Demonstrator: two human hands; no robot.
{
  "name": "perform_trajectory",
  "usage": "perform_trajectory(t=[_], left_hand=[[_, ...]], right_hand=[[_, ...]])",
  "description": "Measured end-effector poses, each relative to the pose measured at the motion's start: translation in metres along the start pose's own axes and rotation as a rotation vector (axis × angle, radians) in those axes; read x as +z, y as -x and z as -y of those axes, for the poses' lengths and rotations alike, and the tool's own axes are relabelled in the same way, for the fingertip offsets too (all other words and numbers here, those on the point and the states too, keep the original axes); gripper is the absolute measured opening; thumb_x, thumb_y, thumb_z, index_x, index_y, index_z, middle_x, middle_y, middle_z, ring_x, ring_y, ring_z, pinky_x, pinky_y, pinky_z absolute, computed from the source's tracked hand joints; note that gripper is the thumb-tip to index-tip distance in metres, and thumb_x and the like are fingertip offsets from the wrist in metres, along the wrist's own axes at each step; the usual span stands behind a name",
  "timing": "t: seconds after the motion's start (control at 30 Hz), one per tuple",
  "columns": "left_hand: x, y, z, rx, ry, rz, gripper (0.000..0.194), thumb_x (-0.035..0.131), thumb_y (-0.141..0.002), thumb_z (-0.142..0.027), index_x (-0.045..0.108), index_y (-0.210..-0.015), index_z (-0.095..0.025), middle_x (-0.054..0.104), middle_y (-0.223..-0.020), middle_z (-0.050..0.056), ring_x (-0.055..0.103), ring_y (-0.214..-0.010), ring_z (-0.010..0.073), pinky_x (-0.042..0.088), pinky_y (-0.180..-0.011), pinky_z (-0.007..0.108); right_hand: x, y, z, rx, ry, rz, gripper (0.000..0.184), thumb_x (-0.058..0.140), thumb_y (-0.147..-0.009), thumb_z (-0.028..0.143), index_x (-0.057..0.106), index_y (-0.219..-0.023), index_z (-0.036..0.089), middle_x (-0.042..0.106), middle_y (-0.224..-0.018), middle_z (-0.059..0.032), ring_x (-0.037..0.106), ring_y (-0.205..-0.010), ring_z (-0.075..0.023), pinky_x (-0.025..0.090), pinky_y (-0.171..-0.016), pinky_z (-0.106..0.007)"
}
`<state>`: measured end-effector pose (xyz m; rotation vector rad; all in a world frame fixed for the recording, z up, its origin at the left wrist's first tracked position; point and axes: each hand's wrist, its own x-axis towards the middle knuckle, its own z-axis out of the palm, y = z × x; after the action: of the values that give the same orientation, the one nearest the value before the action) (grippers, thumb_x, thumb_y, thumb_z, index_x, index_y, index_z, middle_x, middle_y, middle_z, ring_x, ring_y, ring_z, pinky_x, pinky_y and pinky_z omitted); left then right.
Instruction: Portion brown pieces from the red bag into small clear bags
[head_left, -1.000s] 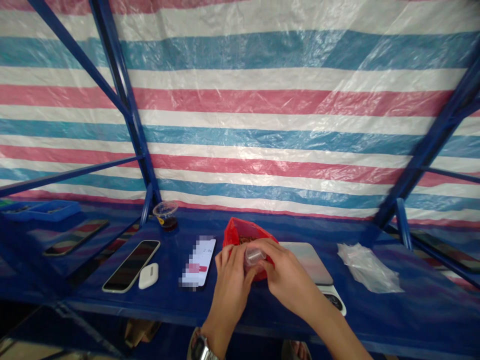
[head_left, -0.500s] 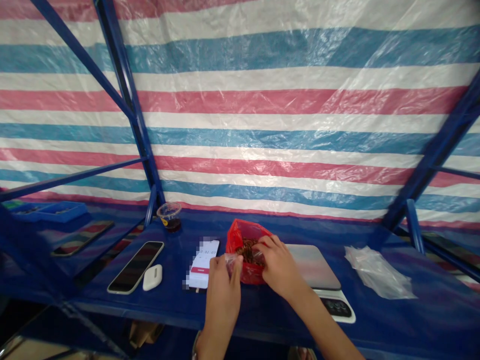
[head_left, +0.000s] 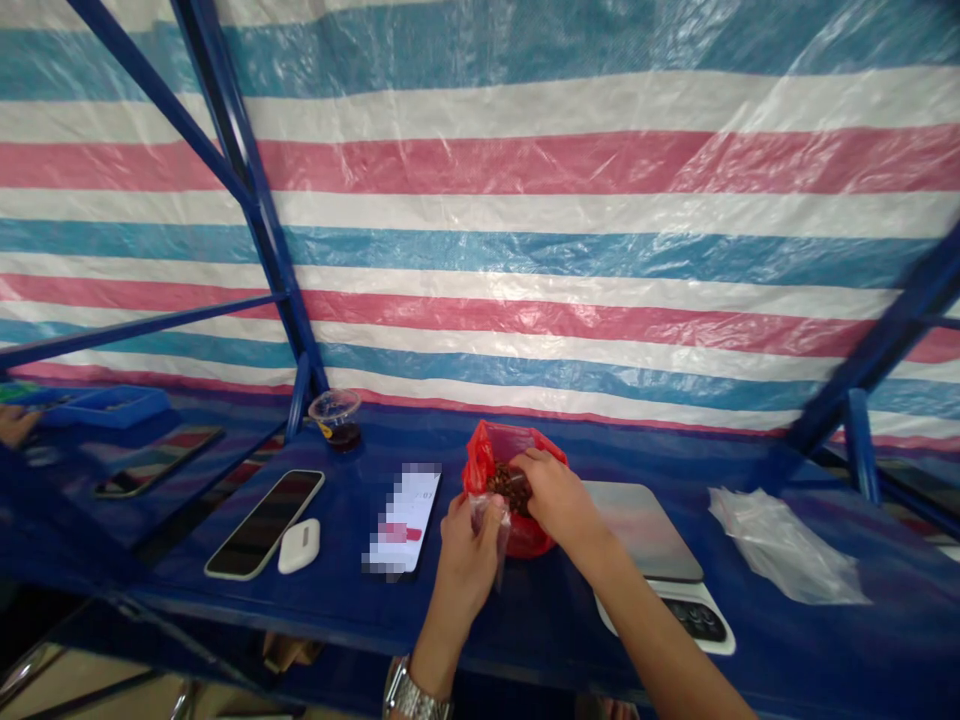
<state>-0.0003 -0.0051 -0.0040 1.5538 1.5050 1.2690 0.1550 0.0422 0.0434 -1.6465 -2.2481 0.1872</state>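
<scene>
An open red plastic bag (head_left: 529, 540) stands on the blue table, holding many small brown pieces (head_left: 508, 485) whose kind I cannot make out. My left hand (head_left: 471, 550), with a metal watch at the wrist, is closed at the bag's near left side. Between its thumb and fingers is a small clear plastic bag (head_left: 501, 545). My right hand (head_left: 556, 500) reaches into the red bag from the right, fingers curled down at the brown pieces. Its fingertips are partly hidden, so whatever they pinch does not show.
Right of the red bag is a kitchen scale (head_left: 645, 530), then a pile of clear plastic bags (head_left: 787, 545). Leftward are a lit phone (head_left: 412, 520), a white earbud case (head_left: 299, 545), a dark phone (head_left: 266, 525) and a plastic cup (head_left: 337, 420). Blue metal posts (head_left: 274, 255) rise at both sides.
The view has shifted slightly. My left hand has tilted, showing more of the clear bag and the watch. My right hand remains in the red bag. Another person's hand has appeared at the far left.
</scene>
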Motion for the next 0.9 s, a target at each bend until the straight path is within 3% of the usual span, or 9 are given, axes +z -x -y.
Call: perform_trajectory(t=[0.33, 0.63, 0.9], left_hand=[[-0.008, -0.004, 0.002, -0.211, 0.268, 0.064, 0.063, 0.055, -0.087, -0.072, 0.074, -0.1, -0.014, 0.077, -0.095, 0.01, 0.07, -0.094, 0.0257, 0.052, -0.083, 0.033], [-0.018, 0.0, -0.002, -0.209, 0.305, 0.148, 0.059, 0.057, -0.088, -0.071, 0.073, -0.095, -0.015, 0.076, -0.092, 0.009, 0.069, -0.092, 0.024, 0.051, -0.082, 0.031], [-0.017, 0.002, 0.001, -0.215, 0.332, 0.13, 0.059, 0.061, -0.083, -0.072, 0.074, -0.092, -0.015, 0.074, -0.086, 0.007, 0.068, -0.083, 0.0213, 0.05, -0.077, 0.029]], right_hand=[[0.008, 0.002, -0.009, -0.074, -0.154, 0.0, 0.052, 0.052, -0.067, -0.008, 0.071, -0.107, 0.019, 0.073, -0.113, -0.0074, 0.066, -0.11, -0.0214, 0.044, -0.093, -0.029], [0.015, 0.006, -0.007, -0.069, -0.377, 0.019, 0.05, 0.055, -0.066, -0.007, 0.075, -0.101, 0.021, 0.078, -0.106, -0.0051, 0.071, -0.101, -0.0213, 0.048, -0.087, -0.027], [0.021, 0.011, -0.008, 0.022, -0.566, -0.017, 0.051, 0.048, -0.066, -0.009, 0.074, -0.1, 0.02, 0.079, -0.094, -0.0023, 0.072, -0.086, -0.0173, 0.051, -0.074, -0.023]])
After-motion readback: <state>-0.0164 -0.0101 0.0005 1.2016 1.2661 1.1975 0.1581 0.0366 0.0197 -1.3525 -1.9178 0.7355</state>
